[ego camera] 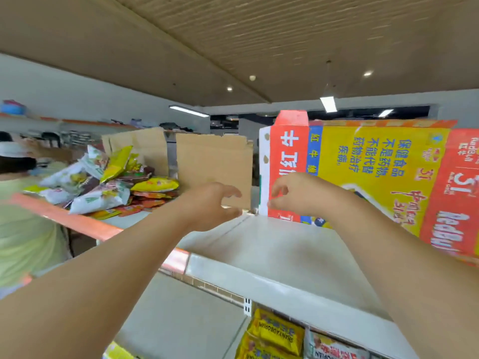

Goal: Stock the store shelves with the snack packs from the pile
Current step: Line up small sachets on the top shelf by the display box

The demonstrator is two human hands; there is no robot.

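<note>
Leftward, snack pile [103, 182] beyond left hand [210, 206].

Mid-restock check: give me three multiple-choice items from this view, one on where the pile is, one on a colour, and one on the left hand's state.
1. Where does the pile of snack packs lie?
A. On the top shelf, left of both hands
B. On the floor
C. On the lower shelf

2. What colour is the shelf edge strip in front of the pile?
A. Blue
B. Orange
C. Green

3. What is the left hand doing?
A. Gripping a yellow pack
B. Pressing flat on the shelf
C. Holding nothing, fingers loosely curled

Answers:
1 A: the packs are heaped on the top shelf, beside the brown cardboard.
2 B: the strip reads orange.
3 C: nothing lies between its fingers.
</note>
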